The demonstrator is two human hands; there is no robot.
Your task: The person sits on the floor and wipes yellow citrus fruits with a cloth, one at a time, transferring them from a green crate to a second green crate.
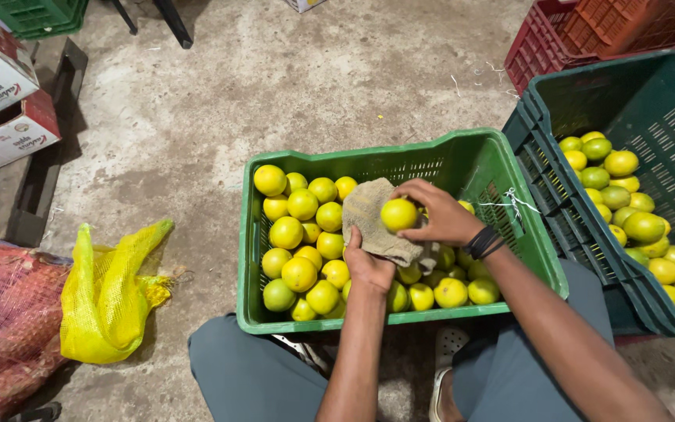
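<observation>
My left hand (367, 264) grips a brownish cloth (374, 219) from below, over a light green crate (314, 162) filled with yellow-green citrus fruits. My right hand (439, 215) holds one yellow citrus fruit (398, 214) against the cloth. A black band sits on my right wrist (484, 242). Both hands hover above the right half of the crate's fruit pile (302, 234). My grey-trousered knees frame the crate's near edge.
A dark green crate (658, 101) at the right holds more citrus fruits (626, 195). A red crate (556, 39) stands behind it. A yellow mesh bag (107, 297) and a red mesh sack (5, 312) lie on the concrete floor at the left, with cardboard boxes (1, 101) beyond.
</observation>
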